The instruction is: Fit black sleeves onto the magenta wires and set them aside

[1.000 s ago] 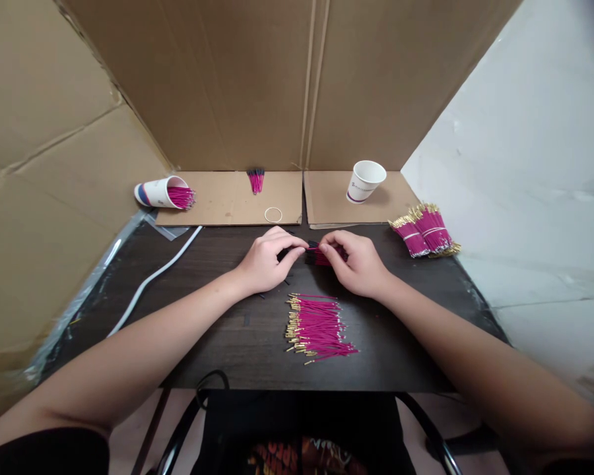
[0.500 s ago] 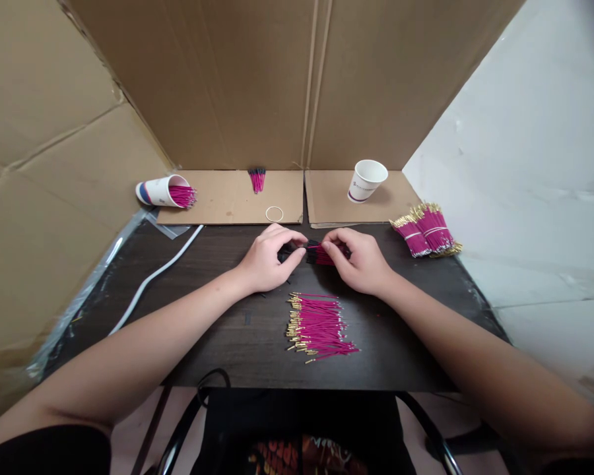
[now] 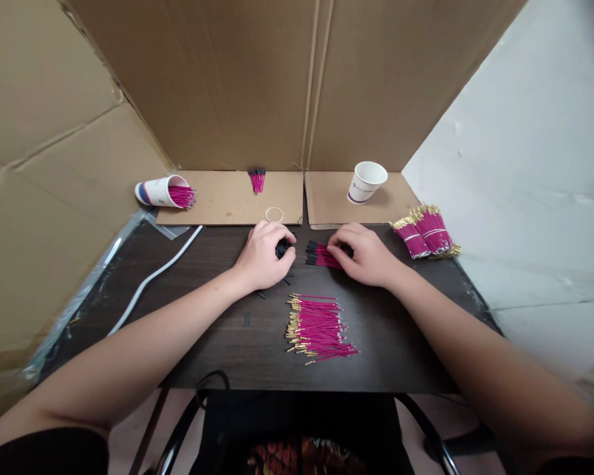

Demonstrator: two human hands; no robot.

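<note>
My left hand (image 3: 264,257) is curled round a clump of short black sleeves (image 3: 282,249), which show between thumb and forefinger. A few loose sleeves lie on the table by its heel. To the right, my right hand (image 3: 359,255) has thumb and fingertips drawn together at the right ends of a row of magenta wires with black sleeved ends (image 3: 321,254); its grip is partly hidden. Nearer to me lies a spread of magenta wires with bare gold tips (image 3: 319,326), their gold ends pointing left.
A paper cup holding magenta wires (image 3: 153,191) lies on its side at the back left. A small sleeved bunch (image 3: 257,180) and a rubber band (image 3: 274,215) are on cardboard (image 3: 218,204). An upright paper cup (image 3: 367,183) and banded wire bundles (image 3: 426,232) stand right.
My hands have moved apart. The left has drawn back left onto the black sleeves; the right has shifted slightly right, uncovering more of the sleeved row.
</note>
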